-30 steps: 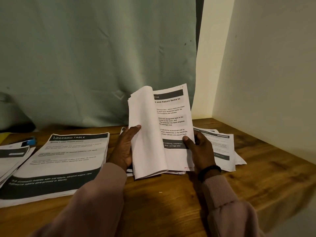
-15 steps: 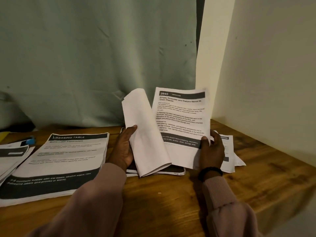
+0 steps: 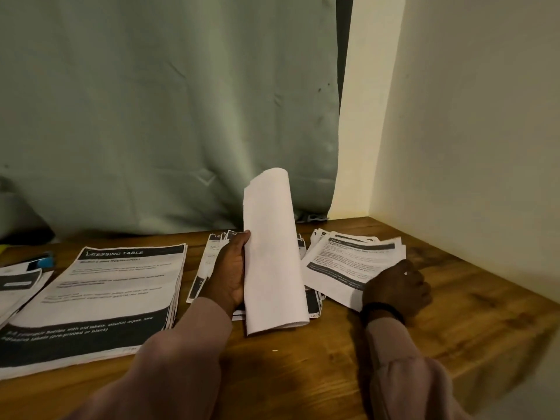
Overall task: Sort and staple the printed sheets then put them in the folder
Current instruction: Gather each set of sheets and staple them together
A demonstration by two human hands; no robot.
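Sorting printed sheets on a wooden surface (image 3: 303,368).

The left hand (image 3: 228,274) is gripping a curled bundle of sheets (image 3: 272,253), thumb on its face, holding it upright over the middle pile (image 3: 212,262). The right hand (image 3: 397,291) is resting, fingers (image 3: 419,275) curled, on the near corner of the right stack (image 3: 348,262). Left of the left hand, the "DRESSING TABLE" stack (image 3: 115,286) is lying flat.

A wooden table (image 3: 378,353) fills the lower part of the view, its right edge meeting a cream wall (image 3: 472,116). Behind the table hangs a pale green curtain (image 3: 166,101), creased and reaching down to the tabletop. At the far left, a small blue object (image 3: 46,262) lies on the table; what it is cannot be told.
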